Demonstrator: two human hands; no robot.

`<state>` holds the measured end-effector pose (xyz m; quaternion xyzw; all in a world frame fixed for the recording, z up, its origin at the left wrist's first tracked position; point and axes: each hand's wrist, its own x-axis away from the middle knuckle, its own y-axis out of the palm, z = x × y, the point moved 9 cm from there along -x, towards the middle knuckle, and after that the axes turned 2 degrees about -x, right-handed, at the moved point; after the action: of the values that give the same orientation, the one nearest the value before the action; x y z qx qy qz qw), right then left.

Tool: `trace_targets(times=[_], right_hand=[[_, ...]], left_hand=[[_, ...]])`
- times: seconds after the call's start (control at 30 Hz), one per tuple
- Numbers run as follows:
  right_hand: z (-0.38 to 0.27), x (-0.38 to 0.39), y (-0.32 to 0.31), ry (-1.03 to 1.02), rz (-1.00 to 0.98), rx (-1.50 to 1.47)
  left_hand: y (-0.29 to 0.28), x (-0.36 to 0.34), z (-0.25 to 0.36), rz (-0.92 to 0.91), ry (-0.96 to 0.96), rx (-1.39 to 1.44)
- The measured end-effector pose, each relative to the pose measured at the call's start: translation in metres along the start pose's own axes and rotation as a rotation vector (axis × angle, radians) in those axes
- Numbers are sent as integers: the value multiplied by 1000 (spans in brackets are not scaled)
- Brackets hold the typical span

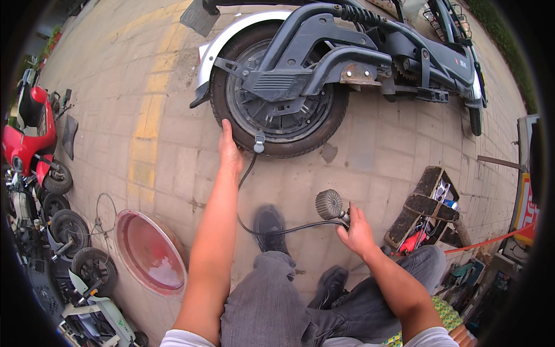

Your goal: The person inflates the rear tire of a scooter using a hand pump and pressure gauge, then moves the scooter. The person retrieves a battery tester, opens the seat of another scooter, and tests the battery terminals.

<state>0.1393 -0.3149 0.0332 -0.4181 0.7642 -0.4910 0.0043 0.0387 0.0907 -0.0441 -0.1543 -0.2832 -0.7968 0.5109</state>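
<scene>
Left: shallow red round basin (149,254) on the paving. Left hand (229,149), arm extended, presses flat and ungripped against the black rubber rear tyre (277,95), apparently gauging firmness beside the valve chuck (259,142). Black hose (272,230) runs right to the round pressure-gauge inflator (331,205), grasped by the right hand (357,232).

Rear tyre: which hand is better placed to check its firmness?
Left. The left hand already rests on the rear tyre beside the valve chuck; the right hand is away from it, holding the inflator gauge.
</scene>
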Motion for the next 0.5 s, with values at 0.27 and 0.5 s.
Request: trace_targets(times=[0.27, 0.5], right_hand=[[24, -18, -8, 90, 7, 182], [36, 9, 42, 140, -237, 107]], left_hand=[[-16, -23, -10, 65, 119, -226], [-24, -29, -9, 132, 181, -276]])
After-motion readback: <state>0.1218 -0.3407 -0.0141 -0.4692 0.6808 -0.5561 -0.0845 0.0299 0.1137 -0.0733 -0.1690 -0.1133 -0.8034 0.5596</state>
